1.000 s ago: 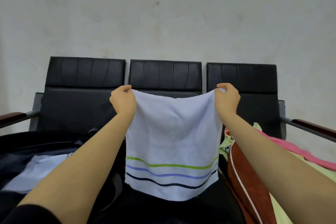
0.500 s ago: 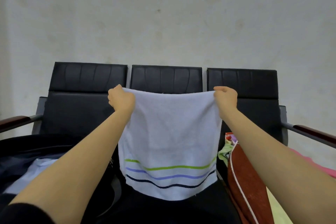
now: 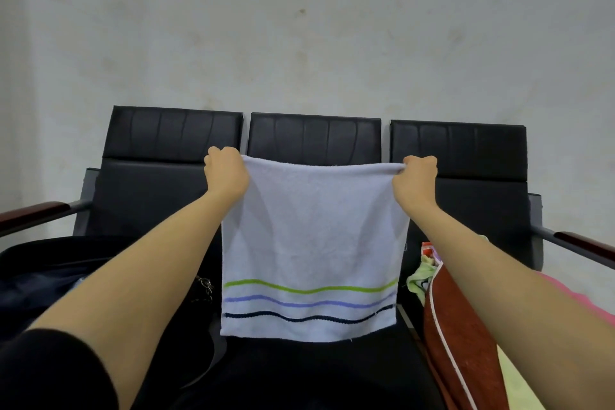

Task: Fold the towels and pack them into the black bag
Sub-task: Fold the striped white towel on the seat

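Hanging from both raised hands, the white towel (image 3: 309,253) falls flat over the middle seat, its green, violet and dark stripes at the low hem nearest the viewer. Below and outboard of the left hand (image 3: 226,173) lies the black bag (image 3: 43,273), open, with pale cloth showing inside. Below the right hand (image 3: 416,181) sits a heap of other towels (image 3: 466,336). Each hand is clenched on a top corner, the top edge pulled nearly straight between them. Beyond the hands stand the black seat backs (image 3: 314,136) and the wall. Risk, as judged: one pinch slipping would drop a corner and skew the fold; uneven halving would misalign the hems.
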Motion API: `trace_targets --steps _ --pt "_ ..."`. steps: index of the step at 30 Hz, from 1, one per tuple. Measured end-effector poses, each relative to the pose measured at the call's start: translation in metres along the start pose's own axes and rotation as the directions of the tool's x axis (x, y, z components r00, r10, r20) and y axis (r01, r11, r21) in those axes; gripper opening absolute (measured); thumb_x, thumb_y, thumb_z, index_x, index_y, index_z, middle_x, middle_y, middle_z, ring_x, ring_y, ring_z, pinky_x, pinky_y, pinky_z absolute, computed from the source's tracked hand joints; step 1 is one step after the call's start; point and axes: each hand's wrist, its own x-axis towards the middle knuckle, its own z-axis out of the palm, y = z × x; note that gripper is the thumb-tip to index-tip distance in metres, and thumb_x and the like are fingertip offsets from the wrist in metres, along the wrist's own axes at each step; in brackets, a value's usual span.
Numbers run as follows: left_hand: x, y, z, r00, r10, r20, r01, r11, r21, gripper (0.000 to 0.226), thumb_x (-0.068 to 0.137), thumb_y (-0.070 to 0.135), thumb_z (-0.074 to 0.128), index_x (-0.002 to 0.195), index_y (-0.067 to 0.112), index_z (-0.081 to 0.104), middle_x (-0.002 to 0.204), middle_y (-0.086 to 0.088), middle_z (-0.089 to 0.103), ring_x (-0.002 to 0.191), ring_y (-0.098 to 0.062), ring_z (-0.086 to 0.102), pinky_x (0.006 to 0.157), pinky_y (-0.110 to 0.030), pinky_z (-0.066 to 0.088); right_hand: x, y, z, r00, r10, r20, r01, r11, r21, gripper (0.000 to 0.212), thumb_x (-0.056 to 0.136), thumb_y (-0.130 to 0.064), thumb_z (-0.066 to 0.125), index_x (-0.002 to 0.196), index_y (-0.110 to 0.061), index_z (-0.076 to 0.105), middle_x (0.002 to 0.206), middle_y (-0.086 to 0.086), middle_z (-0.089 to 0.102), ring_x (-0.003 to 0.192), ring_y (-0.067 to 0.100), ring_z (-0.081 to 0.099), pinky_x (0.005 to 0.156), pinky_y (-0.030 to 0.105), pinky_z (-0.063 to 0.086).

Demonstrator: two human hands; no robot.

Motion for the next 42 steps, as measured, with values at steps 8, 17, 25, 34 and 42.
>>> trace_targets --steps 8,17,25,34,42 --pt "0.003 -0.013 0.024 0.997 0.011 -0.076 0.012 0.955 0.296 0.018 0.090 0.002 0.048 0.099 0.006 0.063 0.123 -0.017 0.044 0.111 -0.035 0.040 0.090 -0.037 0.035 -0.007 0.011 0.012 0.988 -0.047 -0.144 0.001 0.954 -0.301 0.007 0.091 -0.005 0.054 0.094 -0.005 0.061 0.110 0.015 0.046 0.099 0.030 0.044 0.085 0.035 0.038" --pt "-0.013 -0.037 0.070 0.992 0.054 0.112 -0.083 0.957 0.277 0.028 0.091 0.001 0.039 0.119 0.006 0.037 0.072 -0.008 0.048 0.065 -0.026 0.048 0.056 -0.034 0.033 -0.016 0.049 0.032 0.989 0.070 0.129 -0.043 0.978 -0.203 0.012 0.095 -0.005 0.046 0.107 -0.007 0.045 0.100 0.013 0.055 0.077 0.023 0.050 0.062 0.035 0.039" --pt "-0.019 -0.043 0.130 0.968 -0.188 0.164 0.205 0.974 -0.095 0.033 0.091 0.002 0.032 0.118 0.017 0.043 0.094 -0.014 0.057 0.077 -0.032 0.057 0.065 -0.040 0.047 -0.008 0.096 0.085 0.967 0.159 0.197 -0.150 0.987 -0.061 0.030 0.099 -0.017 0.032 0.115 -0.015 0.057 0.106 0.011 0.061 0.083 0.023 0.052 0.068 0.035 0.042" --pt "0.017 -0.036 0.201 0.853 -0.367 0.372 0.521 0.652 -0.551 0.024 0.098 0.021 0.022 0.106 0.022 0.045 0.090 -0.015 0.065 0.069 -0.028 0.063 0.062 -0.034 0.051 0.021 0.100 0.135 0.903 0.333 0.273 -0.425 0.790 0.442 0.026 0.099 -0.012 0.028 0.104 -0.017 0.053 0.091 0.009 0.058 0.072 0.015 0.051 0.059 0.027 0.045" --pt "0.028 -0.028 0.209 0.958 -0.273 0.089 0.252 0.652 -0.715 0.027 0.103 0.019 0.025 0.116 0.011 0.047 0.097 0.002 0.055 0.089 -0.013 0.053 0.076 -0.023 0.045 0.038 0.089 0.137 0.968 0.220 0.124 -0.247 0.732 0.635 0.020 0.098 -0.010 0.031 0.103 -0.017 0.048 0.091 -0.007 0.051 0.084 0.007 0.049 0.071 0.019 0.042"
